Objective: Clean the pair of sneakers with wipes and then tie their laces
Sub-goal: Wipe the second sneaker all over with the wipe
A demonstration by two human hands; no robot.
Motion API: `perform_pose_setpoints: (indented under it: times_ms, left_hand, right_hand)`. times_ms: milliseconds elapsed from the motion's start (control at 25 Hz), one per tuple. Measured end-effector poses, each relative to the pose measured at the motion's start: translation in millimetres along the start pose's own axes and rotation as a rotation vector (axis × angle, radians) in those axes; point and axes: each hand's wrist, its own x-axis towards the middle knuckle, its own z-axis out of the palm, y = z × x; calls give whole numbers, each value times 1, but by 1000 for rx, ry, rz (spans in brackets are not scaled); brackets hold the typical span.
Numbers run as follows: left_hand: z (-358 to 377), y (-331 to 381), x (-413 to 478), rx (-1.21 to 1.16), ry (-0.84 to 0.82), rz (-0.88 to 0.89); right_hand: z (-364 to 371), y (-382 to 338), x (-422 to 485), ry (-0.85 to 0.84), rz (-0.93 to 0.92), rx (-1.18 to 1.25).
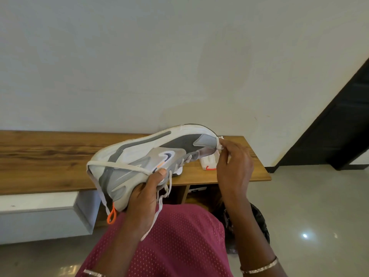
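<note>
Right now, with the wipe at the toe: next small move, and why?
Probably draw the wipe along the white midsole toward the heel: the right hand pinches it against the toe of the sneaker, the left hand holds that shoe sole-up, and the laces hang untied, so tying waits.

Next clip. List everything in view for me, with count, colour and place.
sneaker: one, grey and white, orange heel loop, held tilted above the bench
second sneaker: one, white with orange loop, on bench, mostly hidden behind the first
laces: white, untied, hanging from held sneaker
wipe: one, white, at held sneaker's toe
bench: one, brown wood, against wall
bag: one, black, on floor below right arm
bangles: two, metallic, one per wrist
left hand: grips sneaker from below
right hand: pinches wipe
</note>
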Motion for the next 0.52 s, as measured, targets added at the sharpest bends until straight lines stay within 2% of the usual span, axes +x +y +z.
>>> perform_pose_setpoints:
  times_ms: [200, 440, 520]
  left_hand:
    - [3, 5, -5, 87, 26, -13]
    - [4, 6, -7, 137, 26, -15]
    - [3, 6, -7, 156, 42, 0]
  right_hand:
    - [3, -25, 0, 55, -66, 73]
    - [9, -44, -17, -34, -269, 105]
    - [9, -28, -12, 2, -230, 69]
